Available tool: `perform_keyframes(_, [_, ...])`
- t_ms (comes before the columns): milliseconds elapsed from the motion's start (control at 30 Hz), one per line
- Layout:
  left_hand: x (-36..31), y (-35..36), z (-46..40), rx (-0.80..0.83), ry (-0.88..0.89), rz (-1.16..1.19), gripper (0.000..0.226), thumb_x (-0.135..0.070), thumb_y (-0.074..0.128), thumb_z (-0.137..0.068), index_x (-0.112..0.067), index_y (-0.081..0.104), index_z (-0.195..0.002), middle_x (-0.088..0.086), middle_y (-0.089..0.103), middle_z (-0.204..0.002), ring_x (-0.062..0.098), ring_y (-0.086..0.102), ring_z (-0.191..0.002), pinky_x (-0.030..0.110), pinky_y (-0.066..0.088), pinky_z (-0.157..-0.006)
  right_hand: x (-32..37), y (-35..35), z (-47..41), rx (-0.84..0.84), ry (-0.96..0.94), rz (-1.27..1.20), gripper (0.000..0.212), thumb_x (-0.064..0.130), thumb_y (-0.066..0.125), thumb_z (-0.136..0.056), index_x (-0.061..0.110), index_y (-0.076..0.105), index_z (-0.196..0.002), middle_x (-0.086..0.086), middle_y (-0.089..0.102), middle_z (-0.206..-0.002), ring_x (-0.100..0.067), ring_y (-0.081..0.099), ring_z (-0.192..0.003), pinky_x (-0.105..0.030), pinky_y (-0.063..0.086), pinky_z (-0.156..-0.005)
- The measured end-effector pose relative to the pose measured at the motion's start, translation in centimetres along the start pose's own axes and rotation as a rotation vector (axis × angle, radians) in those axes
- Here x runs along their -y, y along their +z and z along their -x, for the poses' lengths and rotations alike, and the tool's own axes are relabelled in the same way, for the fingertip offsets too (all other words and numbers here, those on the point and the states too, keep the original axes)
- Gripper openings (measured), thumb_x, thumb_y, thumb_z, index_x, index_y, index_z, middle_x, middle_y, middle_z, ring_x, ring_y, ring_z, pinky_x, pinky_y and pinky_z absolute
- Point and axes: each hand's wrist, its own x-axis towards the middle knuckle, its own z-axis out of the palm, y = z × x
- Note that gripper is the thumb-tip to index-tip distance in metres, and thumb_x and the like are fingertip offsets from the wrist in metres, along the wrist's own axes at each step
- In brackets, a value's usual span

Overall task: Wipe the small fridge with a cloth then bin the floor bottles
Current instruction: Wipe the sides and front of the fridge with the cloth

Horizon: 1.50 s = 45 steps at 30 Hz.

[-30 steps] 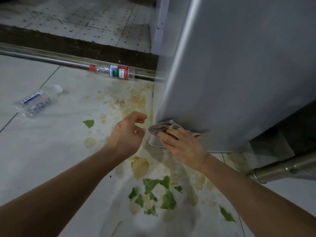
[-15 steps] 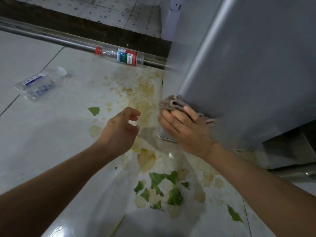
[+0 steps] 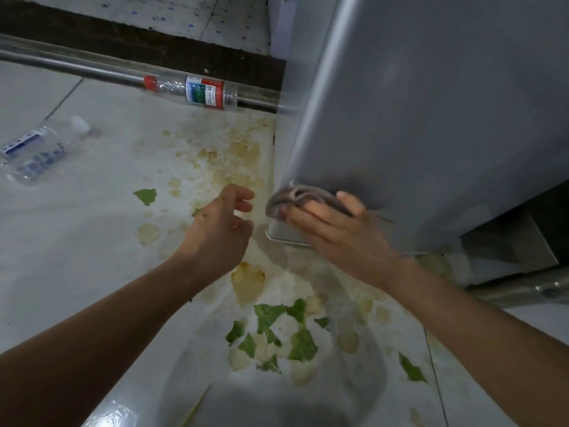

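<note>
The small grey fridge point(image 3: 431, 103) fills the upper right. My right hand point(image 3: 335, 232) presses a crumpled grey cloth point(image 3: 295, 197) against the fridge's lower left corner, just above its foot. My left hand point(image 3: 218, 229) hovers beside it over the floor, fingers loosely curled and holding nothing. A clear bottle with a red cap and a red, green and white label point(image 3: 197, 92) lies on the floor against a metal rail. A second clear bottle with a blue and white label point(image 3: 37, 149) lies at the far left.
The white tiled floor point(image 3: 77, 241) is stained with yellowish spills and strewn with green leaf scraps point(image 3: 277, 328). A metal rail point(image 3: 67, 66) and a dark threshold run along the back. A metal pipe point(image 3: 529, 288) lies at the right under the fridge.
My right hand has slid the cloth along the fridge's bottom corner, up and then back a little. My left hand stays beside it, fingers slightly more spread.
</note>
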Motion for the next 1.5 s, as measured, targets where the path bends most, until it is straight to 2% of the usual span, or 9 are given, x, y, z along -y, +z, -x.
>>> perform_keyframes(167, [-0.9, 2.8, -1.1, -0.03, 0.003, 0.029, 0.042, -0.002, 0.05, -0.088, -0.024, 0.044, -0.123, -0.006, 0.059, -0.11, 0.013, 0.061, -0.09, 0.025, 0.045, -0.069, -1.5, -0.3, 1.7, -0.225, 0.276, 0.009, 0.03, 0.004, 0.058, -0.09, 0.02, 0.068, -0.114, 0.005, 0.064, -0.113, -0.017, 0.052, -0.103, -0.034, 0.031, -0.073])
perform_keyframes(333, [-1.7, 4.7, -1.8, -0.12, 0.01, -0.012, 0.034, -0.016, 0.058, -0.088, -0.029, 0.043, -0.116, -0.006, 0.053, -0.115, 0.01, 0.061, -0.087, 0.024, 0.046, -0.066, 2.1, 2.8, 5.7, 0.243, -0.071, -0.085, 0.039, 0.02, 0.077, -0.071, 0.023, 0.071, -0.109, 0.009, 0.066, -0.111, -0.016, 0.06, -0.103, -0.031, 0.049, -0.075])
perform_keyframes(433, [-1.9, 5.5, -2.2, -0.138, -0.004, -0.021, 0.024, -0.026, 0.057, -0.089, -0.03, 0.038, -0.103, -0.006, 0.054, -0.109, 0.012, 0.059, -0.08, 0.029, 0.043, -0.064, 2.4, 3.0, 6.3, 0.354, -0.071, -0.154, 0.043, 0.016, 0.077, -0.07, 0.021, 0.069, -0.111, 0.008, 0.064, -0.111, -0.015, 0.06, -0.101, -0.029, 0.049, -0.076])
perform_keyframes(667, [-1.3, 5.9, -2.5, -0.174, 0.009, -0.08, 0.024, -0.033, 0.056, -0.09, -0.031, 0.033, -0.092, -0.011, 0.055, -0.092, 0.018, 0.06, -0.073, 0.035, 0.046, -0.066, -3.1, -1.1, 6.9, -0.109, 0.397, -0.102, 0.022, 0.006, 0.057, -0.09, 0.019, 0.06, -0.108, 0.002, 0.056, -0.105, -0.02, 0.049, -0.094, -0.034, 0.029, -0.067])
perform_keyframes(767, [-1.3, 5.9, -2.6, -0.148, 0.017, -0.077, 0.023, -0.032, 0.055, -0.091, -0.031, 0.032, -0.095, -0.01, 0.056, -0.095, 0.023, 0.066, -0.078, 0.042, 0.053, -0.072, -2.7, -0.3, 6.8, -0.131, 0.451, -0.105, 0.021, 0.004, 0.053, -0.091, 0.016, 0.057, -0.107, -0.001, 0.05, -0.108, -0.023, 0.044, -0.088, -0.035, 0.031, -0.061])
perform_keyframes(1000, [-1.8, 5.4, -2.5, -0.117, -0.014, -0.114, 0.022, -0.034, 0.055, -0.091, -0.03, 0.034, -0.097, -0.011, 0.056, -0.096, 0.027, 0.067, -0.08, 0.049, 0.055, -0.074, 0.5, 1.9, 9.2, 0.466, -0.052, -0.106, 0.045, 0.02, 0.072, -0.072, 0.024, 0.063, -0.116, 0.007, 0.062, -0.112, -0.016, 0.057, -0.098, -0.031, 0.048, -0.067])
perform_keyframes(1267, [-1.4, 5.6, -2.3, -0.125, 0.006, -0.131, 0.022, -0.035, 0.052, -0.091, -0.029, 0.033, -0.097, -0.008, 0.058, -0.099, 0.03, 0.066, -0.079, 0.05, 0.054, -0.073, -4.0, -1.1, 10.9, 0.007, 0.644, -0.062, 0.029, 0.005, 0.056, -0.08, 0.016, 0.048, -0.106, -0.006, 0.041, -0.104, -0.026, 0.042, -0.085, -0.036, 0.034, -0.062])
perform_keyframes(1400, [-1.7, 5.5, -2.3, -0.119, -0.013, -0.131, 0.022, -0.035, 0.053, -0.091, -0.027, 0.034, -0.099, -0.007, 0.059, -0.1, 0.031, 0.066, -0.08, 0.05, 0.054, -0.074, -0.8, 1.1, 11.4, 0.083, 0.664, -0.023, 0.032, 0.0, 0.052, -0.077, 0.011, 0.041, -0.105, -0.013, 0.037, -0.104, -0.031, 0.042, -0.088, -0.036, 0.052, -0.066])
perform_keyframes(1500, [-1.8, 5.4, -2.2, -0.106, -0.031, -0.117, 0.023, -0.035, 0.053, -0.091, -0.026, 0.035, -0.101, -0.006, 0.059, -0.102, 0.031, 0.066, -0.082, 0.05, 0.053, -0.076, 0.2, 1.4, 13.0, 0.29, 0.544, -0.143, 0.047, 0.002, 0.074, -0.06, 0.009, 0.05, -0.101, -0.016, 0.055, -0.092, -0.036, 0.057, -0.082, -0.041, 0.056, -0.075])
